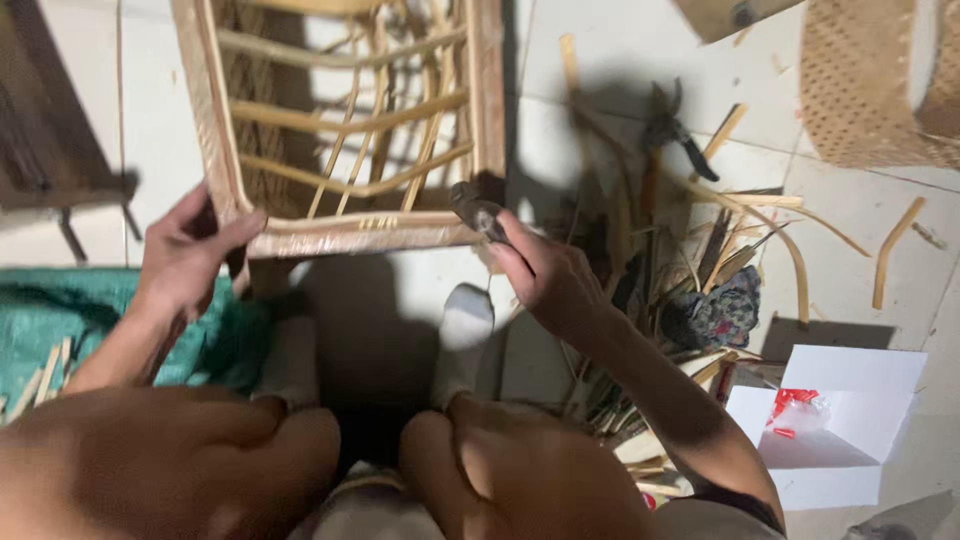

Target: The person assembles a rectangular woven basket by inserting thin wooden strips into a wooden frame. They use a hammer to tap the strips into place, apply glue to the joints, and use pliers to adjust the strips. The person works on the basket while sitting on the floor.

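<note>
Right now the rattan frame (350, 235) stands on the tiled floor (620, 50) just ahead of the person's knees, w/ its near rail running left to right and thin cane slats crossing the open middle behind it. Left hand (185, 255) is clamped on the near-left corner of the frame, thumb over the top of the rail, fingers wrapped behind. Right hand (545, 275) is clenched on a small dark tool (478, 212), prob. a hammer or pincer head, can't tell which, w/ its tip touching the near-right corner of the frame.

Beside the right hand, toward the right side of the floor, lies a heap of cane strips (740, 220) and offcuts, w/ dark pliers (672, 130) among them and a patterned rag (725, 315) nearer. A white open box (840, 430) w/ a red bit inside sits at the lower right. A woven basket (870, 80) is at the upper-right edge. Green cloth (60, 310) lies at the left, under the left forearm.

Risks, as I judge them: the tool's contact pt is on the very corner, so a glancing blow could slip off and hit the rail wrap or a slat. The frame is steadied by one hand only, so it could twist. Loose strips by the feet could get kicked or trodden on. Lighting is dim, so aim is harder.
</note>
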